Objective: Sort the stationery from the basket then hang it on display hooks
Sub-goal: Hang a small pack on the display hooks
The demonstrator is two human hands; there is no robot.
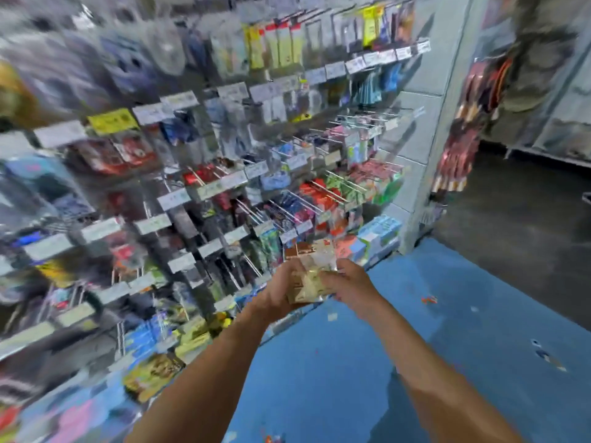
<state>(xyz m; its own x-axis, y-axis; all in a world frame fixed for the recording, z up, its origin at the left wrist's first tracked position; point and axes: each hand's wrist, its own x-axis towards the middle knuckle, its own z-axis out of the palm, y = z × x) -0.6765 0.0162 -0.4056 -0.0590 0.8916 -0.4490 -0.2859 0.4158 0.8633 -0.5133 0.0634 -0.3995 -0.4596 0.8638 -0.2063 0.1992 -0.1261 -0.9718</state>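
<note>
Both hands hold a small stack of clear-wrapped stationery packets [311,270], tan and gold with a brown header, in front of the lower rows of the hook wall. My left hand [281,290] grips the stack from the left side. My right hand [350,284] grips it from the right, fingers curled over the front. The display hooks [323,191] stick out from the wall just above and beyond the packets, most carrying hung packs. The view is motion-blurred. No basket is in sight.
The hook wall [192,174] fills the left and centre, with price tags on each row. Boxed goods [377,233] sit on its bottom right shelf. A grey pillar [419,129] ends the wall. Blue floor [431,330] lies to the right, and another rack [463,129] stands beyond.
</note>
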